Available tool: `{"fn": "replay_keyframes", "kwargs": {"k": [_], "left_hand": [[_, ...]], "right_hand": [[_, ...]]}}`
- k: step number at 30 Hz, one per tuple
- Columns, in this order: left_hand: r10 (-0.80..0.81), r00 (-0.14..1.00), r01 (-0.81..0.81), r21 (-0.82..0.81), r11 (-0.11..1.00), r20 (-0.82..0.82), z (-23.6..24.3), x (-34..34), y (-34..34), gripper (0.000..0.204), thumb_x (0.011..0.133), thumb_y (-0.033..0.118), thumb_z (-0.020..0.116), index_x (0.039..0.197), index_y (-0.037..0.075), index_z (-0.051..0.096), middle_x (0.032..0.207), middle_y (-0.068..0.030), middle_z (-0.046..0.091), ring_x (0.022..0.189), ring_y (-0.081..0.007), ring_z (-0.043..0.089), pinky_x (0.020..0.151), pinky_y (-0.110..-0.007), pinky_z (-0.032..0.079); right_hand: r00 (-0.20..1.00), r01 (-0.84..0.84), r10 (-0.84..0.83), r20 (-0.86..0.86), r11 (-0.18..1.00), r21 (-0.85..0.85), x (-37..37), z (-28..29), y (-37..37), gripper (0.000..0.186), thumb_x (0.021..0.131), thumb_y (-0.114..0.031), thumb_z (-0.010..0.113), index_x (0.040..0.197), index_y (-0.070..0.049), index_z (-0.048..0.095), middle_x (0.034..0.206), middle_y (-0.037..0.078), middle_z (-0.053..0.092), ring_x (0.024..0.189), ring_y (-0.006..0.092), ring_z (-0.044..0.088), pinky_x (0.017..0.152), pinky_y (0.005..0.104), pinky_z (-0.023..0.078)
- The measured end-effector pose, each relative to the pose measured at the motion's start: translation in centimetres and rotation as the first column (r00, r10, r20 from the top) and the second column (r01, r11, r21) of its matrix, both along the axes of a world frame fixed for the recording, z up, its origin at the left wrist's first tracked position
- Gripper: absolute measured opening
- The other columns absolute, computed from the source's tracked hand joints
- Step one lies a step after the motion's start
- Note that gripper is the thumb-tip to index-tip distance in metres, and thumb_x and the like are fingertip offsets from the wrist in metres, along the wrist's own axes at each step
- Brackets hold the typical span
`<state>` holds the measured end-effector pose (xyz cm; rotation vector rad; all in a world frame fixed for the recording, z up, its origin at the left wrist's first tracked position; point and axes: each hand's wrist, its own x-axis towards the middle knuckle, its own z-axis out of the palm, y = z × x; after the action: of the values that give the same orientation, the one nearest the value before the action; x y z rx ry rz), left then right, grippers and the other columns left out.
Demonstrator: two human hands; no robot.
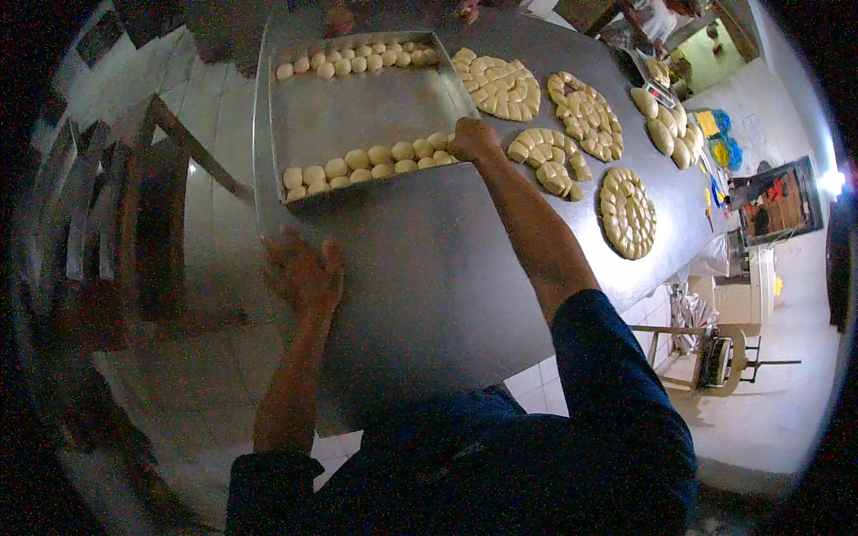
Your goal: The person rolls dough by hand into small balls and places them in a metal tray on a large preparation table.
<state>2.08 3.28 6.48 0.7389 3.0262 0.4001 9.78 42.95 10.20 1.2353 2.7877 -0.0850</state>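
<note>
Tray (366,105) could jolt its dough balls (357,159) if the right hand (475,141), fingers gripping one corner, slips; left hand (308,275) splayed wide.

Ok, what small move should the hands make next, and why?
Probably bring the open left hand up to the near left corner of the shallow, rectangular grey metal tray, so both hands could steady it: the right hand is at its near right corner, while the left is just short of the tray and appears to hold nothing.
</note>
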Motion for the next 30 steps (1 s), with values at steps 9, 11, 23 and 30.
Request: {"fn": "replay_keyframes", "kwargs": {"k": [9, 11, 23, 30], "left_hand": [[0.005, 0.993, 0.002, 0.054, 0.999, -0.119, -8.0, -2.9, -2.7, 0.082, 0.104, 0.06, 0.043, 0.161, 0.002, 0.027, 0.164, -0.0301, 0.026, 0.151, -0.0469, 0.027, 0.122, -0.063, 0.017], [-0.021, 0.989, 0.021, -0.001, 1.0, -0.144, -7.0, -2.4, -2.2, 0.082, 0.104, 0.06, 0.043, 0.161, 0.003, 0.027, 0.164, -0.0298, 0.026, 0.151, -0.0477, 0.028, 0.121, -0.064, 0.021], [-0.05, 0.975, 0.012, -0.172, 0.985, -0.218, -5.3, -3.6, -1.2, 0.083, 0.102, 0.066, 0.04, 0.163, 0.012, 0.027, 0.167, -0.0233, 0.024, 0.151, -0.0468, 0.027, 0.121, -0.063, 0.02], [-0.152, 0.986, 0.146, 0.093, 0.985, 0.061, -4.9, -2.1, -3.7, 0.071, 0.101, 0.053, 0.058, 0.154, 0.009, 0.042, 0.154, -0.0212, 0.047, 0.138, -0.0419, 0.048, 0.115, -0.049, 0.038]], "right_hand": [[0.753, 0.227, -0.022, -0.658, 0.947, 0.228, 12.6, 2.9, -6.0, 0.063, 0.09, -0.044, 0.071, 0.14, -0.008, 0.061, 0.133, 0.023, 0.065, 0.124, 0.0364, 0.062, 0.105, 0.0455, 0.048], [0.433, 0.426, -0.396, -0.81, 0.881, -0.203, 21.7, -0.9, -0.7, 0.053, 0.094, -0.041, 0.066, 0.132, -0.004, 0.064, 0.129, 0.022, 0.066, 0.116, 0.0397, 0.064, 0.1, 0.0491, 0.05], [0.246, -0.049, -0.458, -0.855, 0.874, -0.483, 34.5, -9.4, 17.6, 0.037, 0.093, -0.031, 0.074, 0.11, 0.001, 0.065, 0.107, 0.014, 0.072, 0.09, 0.0223, 0.067, 0.079, 0.038, 0.056], [0.09, -0.159, -0.718, -0.691, 0.674, -0.721, 35.7, -8.2, 1.2, 0.03, 0.098, -0.024, 0.07, 0.116, -0.004, 0.058, 0.089, 0.004, 0.067, 0.075, 0.0153, 0.065, 0.066, 0.0309, 0.053]]}}
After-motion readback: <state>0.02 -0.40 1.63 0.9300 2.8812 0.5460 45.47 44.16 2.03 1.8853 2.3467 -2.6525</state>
